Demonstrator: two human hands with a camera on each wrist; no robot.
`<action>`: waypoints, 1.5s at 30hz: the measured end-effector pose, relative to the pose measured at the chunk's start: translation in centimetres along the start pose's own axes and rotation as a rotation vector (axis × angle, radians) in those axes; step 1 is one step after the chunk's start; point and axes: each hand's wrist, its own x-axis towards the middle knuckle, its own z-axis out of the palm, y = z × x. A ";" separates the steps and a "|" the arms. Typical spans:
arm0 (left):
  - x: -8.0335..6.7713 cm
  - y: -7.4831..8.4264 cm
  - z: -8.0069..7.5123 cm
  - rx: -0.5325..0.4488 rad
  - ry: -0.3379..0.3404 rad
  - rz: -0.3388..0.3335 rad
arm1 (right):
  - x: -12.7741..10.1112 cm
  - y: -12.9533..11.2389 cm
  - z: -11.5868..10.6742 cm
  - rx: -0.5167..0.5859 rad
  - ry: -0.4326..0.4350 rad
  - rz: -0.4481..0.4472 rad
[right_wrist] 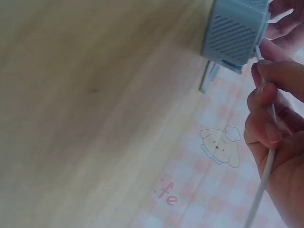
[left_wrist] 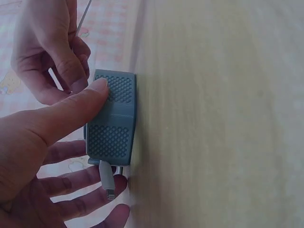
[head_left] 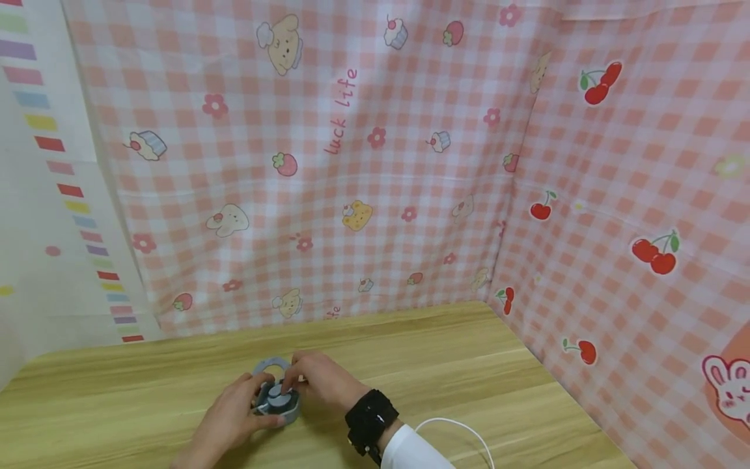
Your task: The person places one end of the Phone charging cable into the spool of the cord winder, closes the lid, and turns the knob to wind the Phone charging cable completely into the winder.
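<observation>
A grey cable winder (head_left: 278,402) with ribbed side grips and a round middle is on or just above the wooden table, in front of me. My left hand (head_left: 230,412) holds it, the thumb pressed on its textured side (left_wrist: 111,142). From one end of the winder sticks the plug (left_wrist: 108,180) of a white cable. My right hand (head_left: 328,379) is close against the winder and pinches the white cable (right_wrist: 266,175) between thumb and fingers, as the right wrist view shows. A grey ring-shaped part (head_left: 272,362) stands out at the winder's far side.
The white cable (head_left: 454,423) loops over the wooden table (head_left: 410,352) right of my right wrist, which wears a black strap (head_left: 372,420). Pink checked cloth (head_left: 328,195) hangs at the back and on the right. White cloth (head_left: 53,286) hangs on the left.
</observation>
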 end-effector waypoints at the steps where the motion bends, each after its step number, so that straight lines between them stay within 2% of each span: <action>1: 0.0 -0.1 0.0 -0.001 -0.001 -0.001 | -0.1 0.2 0.0 0.015 0.004 0.006; 8: -0.1 -0.2 0.2 -0.025 -0.001 -0.017 | -0.7 0.7 0.5 0.113 0.027 0.074; 13: -0.1 -0.1 0.1 -0.005 0.000 -0.041 | -1.3 0.4 0.3 0.126 -0.015 0.066; 17: -0.1 0.0 -0.1 0.015 0.007 -0.051 | -1.7 0.2 0.1 0.090 -0.032 0.015; 24: -0.1 -0.1 -0.2 -0.004 0.003 -0.050 | -1.2 0.2 0.3 0.066 0.049 0.102; 28: -0.1 -0.4 -0.4 -0.020 -0.016 -0.052 | -0.9 0.2 0.7 0.003 0.033 0.082; 31: -0.1 -0.5 -0.3 -0.034 -0.024 -0.049 | -1.0 0.3 0.9 -0.004 0.013 0.059; 35: -0.1 -0.5 -0.3 -0.046 -0.020 -0.051 | -1.4 0.6 0.9 0.059 -0.024 0.053; 38: -0.2 -0.6 -0.2 -0.078 -0.023 -0.063 | -1.8 0.8 0.6 0.158 -0.071 0.073; 42: -0.4 -0.6 -0.1 -0.131 -0.021 -0.069 | -2.4 1.0 0.0 0.300 -0.098 0.131; 45: -0.5 -0.4 -0.3 -0.142 -0.004 -0.065 | -2.8 1.1 -0.2 0.376 -0.068 0.202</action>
